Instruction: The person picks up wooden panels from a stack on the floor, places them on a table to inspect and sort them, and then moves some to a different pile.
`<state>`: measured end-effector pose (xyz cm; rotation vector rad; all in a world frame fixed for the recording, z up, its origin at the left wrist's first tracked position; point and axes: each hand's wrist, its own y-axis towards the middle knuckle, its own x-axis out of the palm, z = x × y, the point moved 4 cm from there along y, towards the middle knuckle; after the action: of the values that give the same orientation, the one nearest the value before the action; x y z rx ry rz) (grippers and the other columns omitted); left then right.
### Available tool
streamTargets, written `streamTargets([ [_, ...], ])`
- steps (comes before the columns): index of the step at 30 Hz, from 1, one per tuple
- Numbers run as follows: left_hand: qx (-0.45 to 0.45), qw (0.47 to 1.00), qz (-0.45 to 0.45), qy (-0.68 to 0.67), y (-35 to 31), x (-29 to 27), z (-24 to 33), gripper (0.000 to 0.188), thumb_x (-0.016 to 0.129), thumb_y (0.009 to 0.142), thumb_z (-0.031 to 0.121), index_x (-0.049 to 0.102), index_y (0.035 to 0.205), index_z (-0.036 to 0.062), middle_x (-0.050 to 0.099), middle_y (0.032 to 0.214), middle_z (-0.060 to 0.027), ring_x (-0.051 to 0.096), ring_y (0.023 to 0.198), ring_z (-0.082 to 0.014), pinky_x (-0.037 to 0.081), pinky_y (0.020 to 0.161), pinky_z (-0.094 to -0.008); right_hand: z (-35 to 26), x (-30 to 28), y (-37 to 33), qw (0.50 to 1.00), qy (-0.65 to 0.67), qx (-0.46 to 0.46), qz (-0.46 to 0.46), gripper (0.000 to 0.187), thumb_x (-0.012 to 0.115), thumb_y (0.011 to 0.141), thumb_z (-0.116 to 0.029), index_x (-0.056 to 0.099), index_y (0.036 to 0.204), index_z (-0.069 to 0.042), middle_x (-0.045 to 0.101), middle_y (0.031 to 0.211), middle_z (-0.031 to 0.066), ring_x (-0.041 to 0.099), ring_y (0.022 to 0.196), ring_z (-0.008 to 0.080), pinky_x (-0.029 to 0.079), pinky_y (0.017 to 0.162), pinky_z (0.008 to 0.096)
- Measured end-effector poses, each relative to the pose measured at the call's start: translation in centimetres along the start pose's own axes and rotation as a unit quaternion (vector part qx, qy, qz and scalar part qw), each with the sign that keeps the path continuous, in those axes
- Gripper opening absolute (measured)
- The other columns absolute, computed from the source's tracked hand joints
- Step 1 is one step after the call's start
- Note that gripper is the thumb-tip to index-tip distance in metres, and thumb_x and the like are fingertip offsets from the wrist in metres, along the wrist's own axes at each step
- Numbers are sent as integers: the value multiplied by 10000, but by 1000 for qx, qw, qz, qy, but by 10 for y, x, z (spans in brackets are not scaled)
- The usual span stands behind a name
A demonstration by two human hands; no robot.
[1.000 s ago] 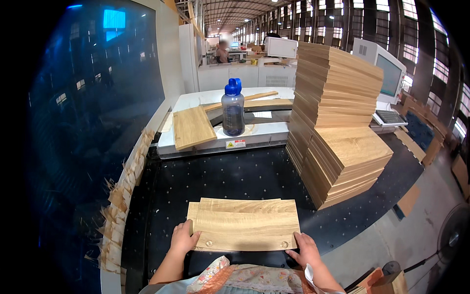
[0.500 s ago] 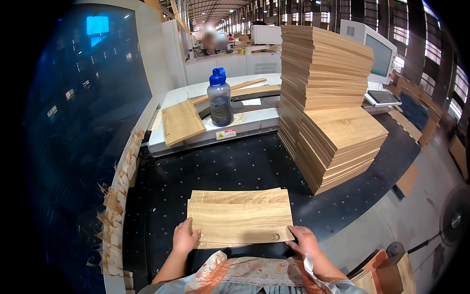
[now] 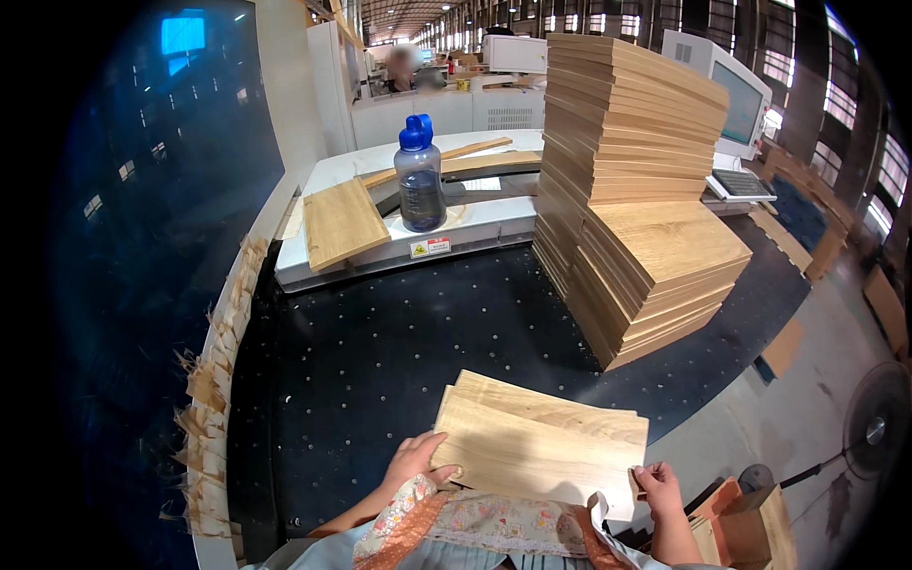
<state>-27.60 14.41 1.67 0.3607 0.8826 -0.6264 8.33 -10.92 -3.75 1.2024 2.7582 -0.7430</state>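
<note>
Two wood-grain boards [image 3: 541,446], one lying slightly askew on the other, are in front of me at the near edge of the black table. My left hand [image 3: 418,460] is closed on their left end, thumb low near the front corner. At the right end, my right hand [image 3: 657,486] pinches the edge near the front corner. The boards slant, their right end nearer to me than the left. Their front edge is partly hidden by my patterned apron and sleeves.
A tall stack of similar boards [image 3: 655,228] stands at the right of the black perforated table [image 3: 380,351]. Behind are a blue-capped water bottle [image 3: 420,176] and a loose board [image 3: 344,223] on a white ledge. A monitor [image 3: 736,104], keyboard [image 3: 743,184] and floor fan [image 3: 874,427] are at right.
The boards have moved right and turned, their right end swinging toward me. Both hands moved right with them, and the right hand now pinches the edge.
</note>
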Motion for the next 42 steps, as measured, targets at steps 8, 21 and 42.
streamTargets([
  [8,-10,993,-114,-31,32,14,30,789,727,731,351,357,1340,15,453,1317,-170,428,1198,-319,329,1017,-389,-4,3,-4,964,264,-11,-35,391,624,827,-86,487,1165,52,598,1082,152,592,953,253,464,850,364],
  [21,55,800,181,-569,38,-50,-16,757,739,707,61,303,1326,50,474,1237,-82,466,1144,-201,352,993,-346,-134,66,-2,900,174,-364,-163,618,786,674,-162,480,1184,7,585,1098,85,551,1018,192,434,889,334],
  [42,65,806,188,-557,23,-38,-52,694,787,702,318,446,1223,11,546,1169,-70,510,1092,-175,390,941,-327,-85,106,29,910,229,-263,-224,662,771,708,-194,431,1234,18,551,1169,91,509,1085,194,390,940,342],
])
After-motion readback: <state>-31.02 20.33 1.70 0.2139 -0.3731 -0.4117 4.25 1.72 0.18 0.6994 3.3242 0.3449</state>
